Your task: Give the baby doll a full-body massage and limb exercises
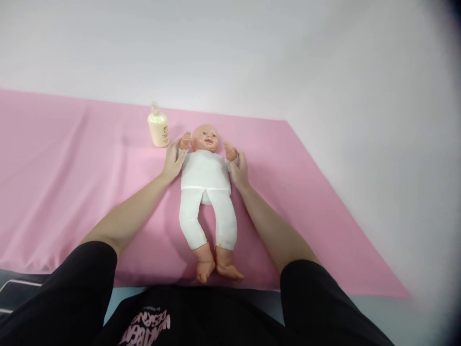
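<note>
A baby doll (205, 173) in a white top and white trousers lies on its back, its head away from me and its bare feet toward me. Its arms are bent up beside the head. My left hand (174, 161) is closed around the doll's arm on the left, near the wrist. On the other side, my right hand (239, 170) grips the doll's other arm at the sleeve. Part of each of my hands' fingers is hidden behind the doll's arms.
A pale yellow pump bottle (158, 129) stands upright beyond my left hand. The pink cloth (288, 192) under the doll has creases on the left. A plain white wall (230, 53) rises behind the far edge.
</note>
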{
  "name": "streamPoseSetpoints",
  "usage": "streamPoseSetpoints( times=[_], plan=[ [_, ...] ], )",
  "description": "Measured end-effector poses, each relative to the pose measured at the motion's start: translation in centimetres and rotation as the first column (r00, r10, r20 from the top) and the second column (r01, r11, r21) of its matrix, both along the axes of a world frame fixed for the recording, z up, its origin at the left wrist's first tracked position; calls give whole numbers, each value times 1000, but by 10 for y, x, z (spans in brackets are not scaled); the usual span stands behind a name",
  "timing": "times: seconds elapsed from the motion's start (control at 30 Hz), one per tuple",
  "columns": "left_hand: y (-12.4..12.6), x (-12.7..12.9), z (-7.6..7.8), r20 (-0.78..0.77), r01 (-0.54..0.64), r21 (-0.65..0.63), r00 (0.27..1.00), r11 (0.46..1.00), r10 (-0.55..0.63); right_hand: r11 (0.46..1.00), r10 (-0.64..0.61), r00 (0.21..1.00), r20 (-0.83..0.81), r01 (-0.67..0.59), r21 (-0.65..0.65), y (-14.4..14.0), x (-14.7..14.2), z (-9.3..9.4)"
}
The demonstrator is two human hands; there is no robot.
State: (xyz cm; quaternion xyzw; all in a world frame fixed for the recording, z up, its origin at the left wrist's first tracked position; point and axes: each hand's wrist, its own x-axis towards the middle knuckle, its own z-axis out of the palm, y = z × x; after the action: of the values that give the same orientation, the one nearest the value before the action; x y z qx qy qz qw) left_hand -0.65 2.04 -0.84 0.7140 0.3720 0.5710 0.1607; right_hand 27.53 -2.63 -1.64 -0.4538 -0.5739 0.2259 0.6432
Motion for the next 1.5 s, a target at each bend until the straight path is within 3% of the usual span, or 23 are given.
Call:
streamPoseSetpoints(
  times=[0.27, 0.57, 0.67, 0.73, 0.83, 1.0, 1.1, 1.2, 1.3, 1.4, 1.5],
  plan=[
    [14, -1, -9, 447, 50, -239, 892, 970, 64, 994, -87, 965, -249, 100, 42, 11, 14, -5],
    [13, -1, -2, 652, 60, -392, 723, 918, 231, 961, -248, 929, -274, 272, 52, 31, 36, -26],
    [16, -2, -3, 658, 53, -435, 700, 899, 277, 960, -250, 933, -260, 274, 58, 31, 35, -26],
    [17, -2, -5, 646, 50, -401, 723, 915, 244, 966, -233, 933, -273, 254, 46, 27, 31, -22],
    [15, -1, -8, 550, 28, -296, 822, 955, 147, 976, -177, 961, -211, 200, 90, 16, 22, -14],
    [-1, 4, -4, 84, -25, -67, 996, 997, 30, 987, -93, 994, 62, 84, 134, -2, 5, -2],
    [-13, 9, 3, -248, 2, 15, 969, 1000, 2, 993, -46, 958, 284, 12, 121, -6, 0, 0],
    [-18, 12, 8, -393, 42, -1, 919, 999, -39, 993, -8, 905, 426, -45, 114, -5, -2, 1],
    [-18, 11, 10, -304, 49, -44, 951, 998, -60, 995, 6, 921, 389, -42, 85, -4, -2, 1],
    [-17, 10, 12, -75, 83, -81, 993, 993, -89, 998, 13, 964, 266, -28, 53, -5, -2, 1],
    [-17, 10, 13, 194, 135, -130, 975, 982, -109, 999, 7, 994, 109, -13, 52, -7, -3, 3]
  ],
)
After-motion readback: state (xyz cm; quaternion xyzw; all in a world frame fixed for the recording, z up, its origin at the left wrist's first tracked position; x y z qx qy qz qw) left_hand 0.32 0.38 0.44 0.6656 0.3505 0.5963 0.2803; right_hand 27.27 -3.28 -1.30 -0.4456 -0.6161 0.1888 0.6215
